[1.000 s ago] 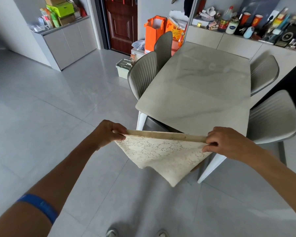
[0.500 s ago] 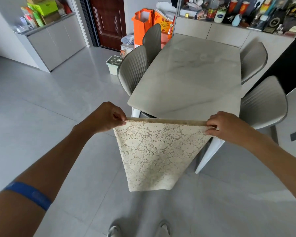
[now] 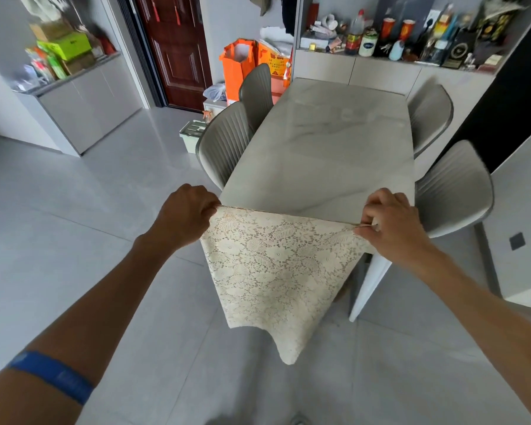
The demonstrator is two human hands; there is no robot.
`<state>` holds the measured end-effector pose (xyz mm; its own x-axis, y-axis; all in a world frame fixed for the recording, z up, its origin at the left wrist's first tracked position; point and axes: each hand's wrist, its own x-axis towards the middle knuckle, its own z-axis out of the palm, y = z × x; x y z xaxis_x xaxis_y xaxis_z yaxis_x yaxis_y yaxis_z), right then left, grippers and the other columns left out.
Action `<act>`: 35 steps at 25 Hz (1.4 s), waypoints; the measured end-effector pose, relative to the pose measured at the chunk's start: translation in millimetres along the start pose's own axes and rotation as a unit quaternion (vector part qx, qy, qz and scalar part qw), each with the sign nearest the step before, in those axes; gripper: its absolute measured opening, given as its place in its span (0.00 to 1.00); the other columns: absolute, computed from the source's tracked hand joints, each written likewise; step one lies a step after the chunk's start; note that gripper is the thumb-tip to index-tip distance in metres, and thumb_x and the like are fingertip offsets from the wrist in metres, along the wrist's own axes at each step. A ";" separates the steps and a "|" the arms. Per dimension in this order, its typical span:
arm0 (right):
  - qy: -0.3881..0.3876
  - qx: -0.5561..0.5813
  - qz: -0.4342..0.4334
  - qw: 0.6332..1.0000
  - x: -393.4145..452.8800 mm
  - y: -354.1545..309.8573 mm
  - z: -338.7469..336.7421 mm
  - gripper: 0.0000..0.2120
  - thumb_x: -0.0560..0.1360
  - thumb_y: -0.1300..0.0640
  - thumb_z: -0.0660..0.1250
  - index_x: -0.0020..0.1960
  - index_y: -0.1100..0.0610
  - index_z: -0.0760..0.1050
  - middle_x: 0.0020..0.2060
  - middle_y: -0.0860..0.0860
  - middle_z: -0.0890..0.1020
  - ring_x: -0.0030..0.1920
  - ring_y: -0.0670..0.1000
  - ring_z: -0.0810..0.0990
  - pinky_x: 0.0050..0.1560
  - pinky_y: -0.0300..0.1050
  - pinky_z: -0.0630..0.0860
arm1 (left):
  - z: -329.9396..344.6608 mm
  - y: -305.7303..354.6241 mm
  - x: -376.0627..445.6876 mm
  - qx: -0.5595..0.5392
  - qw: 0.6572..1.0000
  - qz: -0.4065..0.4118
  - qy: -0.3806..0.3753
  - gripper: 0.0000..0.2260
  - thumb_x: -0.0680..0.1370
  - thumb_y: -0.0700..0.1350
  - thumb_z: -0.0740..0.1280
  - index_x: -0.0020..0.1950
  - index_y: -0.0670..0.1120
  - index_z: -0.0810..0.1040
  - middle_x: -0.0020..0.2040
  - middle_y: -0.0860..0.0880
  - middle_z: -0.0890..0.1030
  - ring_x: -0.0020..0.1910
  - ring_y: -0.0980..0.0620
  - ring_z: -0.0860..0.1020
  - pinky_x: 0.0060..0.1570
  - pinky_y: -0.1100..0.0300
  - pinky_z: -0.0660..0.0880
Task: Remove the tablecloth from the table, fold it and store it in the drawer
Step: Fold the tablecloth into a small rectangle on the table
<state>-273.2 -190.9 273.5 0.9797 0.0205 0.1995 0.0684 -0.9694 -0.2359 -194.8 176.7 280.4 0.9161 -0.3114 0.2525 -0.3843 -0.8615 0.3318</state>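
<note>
A cream lace tablecloth with a raised floral openwork pattern [image 3: 276, 271] hangs in the air in front of the near end of a long rectangular table with a smooth, glossy grey-veined marble top [image 3: 334, 142]. The cloth is folded over on itself: its top edge is a straight, taut fold line stretched between the two hands, and the layers below taper to a soft rounded point near the pale grey tiled floor [image 3: 74, 240]. Through the lace holes a darker tone shows.

The left hand [image 3: 184, 216] is curled into a loose fist, fingers pressed together, gripping the left end of the fold. The right hand [image 3: 390, 223] pinches the right end between thumb and bent fingers, with the knuckles raised. A blue band [image 3: 51, 375] circles the left forearm.

The table top is bare of cloth and reflects light. Four grey shell-shaped chairs with ribbed, padded backs stand along its long sides, two on each; the nearest on the left [image 3: 224, 148] is tucked against the edge. A white slanted table leg [image 3: 368, 286] shows behind the cloth's right side. Beyond the table stand orange paper bags [image 3: 238, 65] and a dark red panelled door [image 3: 175, 47].
</note>
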 end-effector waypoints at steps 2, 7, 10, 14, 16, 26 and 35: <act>-0.017 0.119 0.022 0.992 3.0 9.5 -5.0 0.10 0.69 0.56 0.77 0.36 0.58 0.78 0.55 0.49 0.76 0.59 0.55 0.71 0.55 0.48 0.68 | 1.2 6.5 1.6 -0.076 0.995 -0.031 0.058 0.05 0.75 0.37 0.70 0.49 0.43 0.85 0.51 0.46 0.84 0.50 0.46 0.80 0.53 0.52 0.75; 0.037 0.335 0.031 0.941 -1.3 33.1 -27.0 0.09 0.67 0.52 0.78 0.33 0.50 0.79 0.66 0.37 0.74 0.74 0.40 0.61 0.68 0.36 0.54 | -9.2 22.9 10.5 -0.159 0.975 -0.038 0.148 0.04 0.73 0.38 0.73 0.47 0.40 0.85 0.61 0.44 0.80 0.61 0.47 0.76 0.63 0.51 0.72; 0.073 0.378 0.026 0.922 12.0 41.6 -58.1 0.11 0.65 0.46 0.76 0.34 0.52 0.80 0.69 0.35 0.72 0.76 0.41 0.60 0.75 0.55 0.56 | -25.6 38.6 31.4 -0.091 0.979 -0.012 0.180 0.03 0.73 0.38 0.73 0.46 0.41 0.85 0.68 0.43 0.75 0.72 0.39 0.65 0.68 0.30 0.57; 0.129 0.421 0.029 0.898 44.4 56.3 -118.7 0.12 0.63 0.49 0.77 0.37 0.57 0.81 0.70 0.33 0.71 0.71 0.32 0.63 0.71 0.46 0.58 | -50.6 79.6 76.4 -0.091 0.969 -0.010 0.230 0.01 0.74 0.40 0.72 0.45 0.44 0.83 0.75 0.46 0.67 0.77 0.38 0.54 0.69 0.28 0.46; 0.156 0.372 0.027 0.915 57.9 62.4 -142.1 0.10 0.65 0.51 0.78 0.37 0.57 0.82 0.72 0.37 0.69 0.68 0.24 0.59 0.67 0.37 0.52 | -53.5 97.0 98.3 -0.051 0.971 0.001 0.236 0.01 0.75 0.41 0.71 0.44 0.44 0.83 0.76 0.46 0.64 0.78 0.37 0.52 0.68 0.27 0.44; 0.366 0.104 0.050 0.923 166.8 109.1 -148.7 0.12 0.71 0.39 0.70 0.35 0.44 0.75 0.74 0.44 0.68 0.78 0.52 0.53 0.74 0.64 0.43 | -31.4 104.7 251.9 -0.069 0.936 0.075 0.338 0.02 0.74 0.40 0.70 0.44 0.46 0.79 0.77 0.48 0.62 0.78 0.37 0.51 0.68 0.28 0.45; 0.270 -0.146 0.237 0.922 483.0 208.9 -138.8 0.16 0.77 0.42 0.66 0.46 0.54 0.83 0.75 0.50 0.68 0.78 0.58 0.52 0.72 0.73 0.45 | 3.2 112.7 596.9 0.099 0.984 0.059 0.139 0.10 0.76 0.41 0.65 0.55 0.49 0.81 0.79 0.48 0.55 0.77 0.36 0.46 0.67 0.25 0.47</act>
<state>188.1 -417.5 452.6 0.6446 -0.4705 0.6026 -0.4735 -0.8645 -0.1685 309.1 -107.5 465.6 0.7894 -0.3166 0.5259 -0.4312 -0.8958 0.1079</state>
